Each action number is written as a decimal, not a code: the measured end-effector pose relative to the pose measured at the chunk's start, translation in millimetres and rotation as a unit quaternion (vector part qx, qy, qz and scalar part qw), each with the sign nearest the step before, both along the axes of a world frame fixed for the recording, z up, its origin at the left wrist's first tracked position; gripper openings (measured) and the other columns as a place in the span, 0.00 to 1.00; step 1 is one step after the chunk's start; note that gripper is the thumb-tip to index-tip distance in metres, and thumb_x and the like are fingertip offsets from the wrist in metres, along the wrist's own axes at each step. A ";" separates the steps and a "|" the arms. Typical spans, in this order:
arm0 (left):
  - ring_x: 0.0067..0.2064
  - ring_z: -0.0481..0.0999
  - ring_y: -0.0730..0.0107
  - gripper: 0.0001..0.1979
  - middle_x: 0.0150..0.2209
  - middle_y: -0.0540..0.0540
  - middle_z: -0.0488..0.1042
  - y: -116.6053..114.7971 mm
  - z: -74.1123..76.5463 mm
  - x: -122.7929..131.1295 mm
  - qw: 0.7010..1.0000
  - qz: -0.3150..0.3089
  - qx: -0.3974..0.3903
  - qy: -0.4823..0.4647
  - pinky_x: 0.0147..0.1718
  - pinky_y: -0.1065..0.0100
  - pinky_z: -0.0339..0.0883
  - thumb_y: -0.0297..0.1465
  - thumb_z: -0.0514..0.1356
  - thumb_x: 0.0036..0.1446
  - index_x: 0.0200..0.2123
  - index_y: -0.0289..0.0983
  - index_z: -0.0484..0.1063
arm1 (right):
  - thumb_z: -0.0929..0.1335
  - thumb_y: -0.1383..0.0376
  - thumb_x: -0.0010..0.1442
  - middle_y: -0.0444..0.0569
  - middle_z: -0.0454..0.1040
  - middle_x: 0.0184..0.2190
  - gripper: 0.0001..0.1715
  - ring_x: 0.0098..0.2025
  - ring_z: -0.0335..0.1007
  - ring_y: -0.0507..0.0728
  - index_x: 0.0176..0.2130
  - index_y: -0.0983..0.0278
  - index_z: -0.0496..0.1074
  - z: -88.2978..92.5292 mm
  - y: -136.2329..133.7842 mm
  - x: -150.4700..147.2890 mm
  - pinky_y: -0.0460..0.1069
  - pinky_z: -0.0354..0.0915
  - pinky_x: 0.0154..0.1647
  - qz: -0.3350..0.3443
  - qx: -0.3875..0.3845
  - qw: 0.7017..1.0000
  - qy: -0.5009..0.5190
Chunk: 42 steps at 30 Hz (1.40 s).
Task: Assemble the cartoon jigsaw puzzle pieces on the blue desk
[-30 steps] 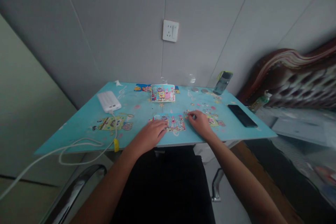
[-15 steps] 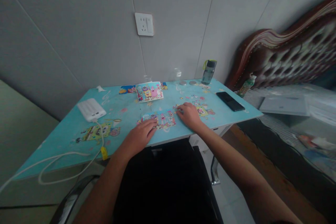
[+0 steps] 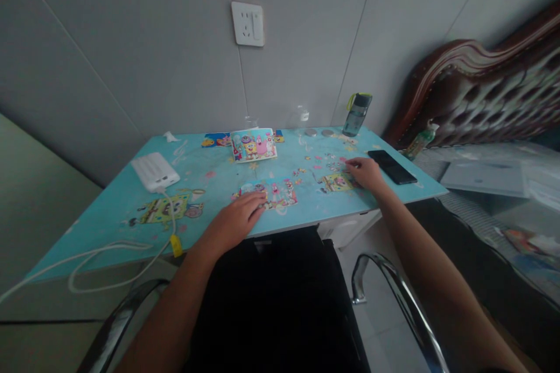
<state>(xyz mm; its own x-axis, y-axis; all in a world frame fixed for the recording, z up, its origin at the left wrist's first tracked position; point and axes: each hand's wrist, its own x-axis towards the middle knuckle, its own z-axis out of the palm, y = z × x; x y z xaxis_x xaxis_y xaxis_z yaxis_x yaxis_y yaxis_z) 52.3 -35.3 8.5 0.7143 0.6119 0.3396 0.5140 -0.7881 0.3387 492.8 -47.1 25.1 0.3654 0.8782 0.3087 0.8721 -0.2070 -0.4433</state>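
A partly assembled jigsaw puzzle [image 3: 280, 193] with cartoon figures lies flat near the table's front edge. My left hand [image 3: 240, 213] rests on its left end, fingers stretched out and laid flat. Off to the right, my right hand [image 3: 365, 172] is over the tabletop with its fingertips drawn together among small loose puzzle pieces [image 3: 335, 161]. Whatever is between those fingertips is too small to make out. More loose pieces [image 3: 299, 172] lie just beyond the puzzle's right end. Behind the puzzle a picture card [image 3: 254, 145] with a similar cartoon scene leans back at a tilt.
A white power bank [image 3: 155, 172] with a cable [image 3: 174, 224] lies on the left. To the right are a black phone [image 3: 392, 166] and a water bottle [image 3: 357, 116]. Two round lids [image 3: 327, 133] and a clear bottle [image 3: 301, 115] stand near the wall.
My right hand has left the puzzle's right end and moved right to the loose pieces near the phone. My left hand stays on the puzzle. The head view has shifted slightly.
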 end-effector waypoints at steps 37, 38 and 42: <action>0.65 0.67 0.61 0.19 0.60 0.45 0.73 -0.8 1.6 0.4 1.000 -0.002 -0.010 -0.006 0.66 0.53 0.58 0.39 0.48 0.72 0.58 0.40 0.71 | 0.73 0.50 0.57 0.50 0.79 0.34 0.21 0.37 0.74 0.58 0.39 0.64 0.80 -3.4 2.8 -14.7 0.51 0.67 0.41 0.149 0.022 0.979 0.136; 0.65 0.67 0.61 0.19 0.60 0.45 0.73 -1.2 2.1 0.6 1.000 -0.002 -0.009 -0.007 0.66 0.53 0.58 0.39 0.48 0.72 0.58 0.40 0.71 | 0.73 0.49 0.56 0.50 0.79 0.33 0.22 0.36 0.73 0.58 0.39 0.64 0.80 -2.6 1.9 -16.9 0.51 0.68 0.40 0.148 0.026 0.975 0.167; 0.65 0.67 0.60 0.18 0.60 0.44 0.73 -2.8 4.5 0.8 1.000 0.001 -0.004 -0.006 0.65 0.54 0.59 0.38 0.48 0.72 0.56 0.40 0.72 | 0.75 0.47 0.53 0.47 0.79 0.33 0.23 0.30 0.71 0.54 0.39 0.62 0.78 2.9 -1.8 -37.0 0.48 0.67 0.32 0.165 0.026 0.940 0.296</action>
<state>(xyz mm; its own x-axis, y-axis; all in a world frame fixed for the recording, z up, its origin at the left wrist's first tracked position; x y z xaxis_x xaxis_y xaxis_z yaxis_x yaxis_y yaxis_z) 53.1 -38.2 13.0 0.7091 0.6163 0.3426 0.5120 -0.7841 0.3508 455.8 -48.9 28.0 0.1972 0.9634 0.1814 0.4816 0.0660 -0.8739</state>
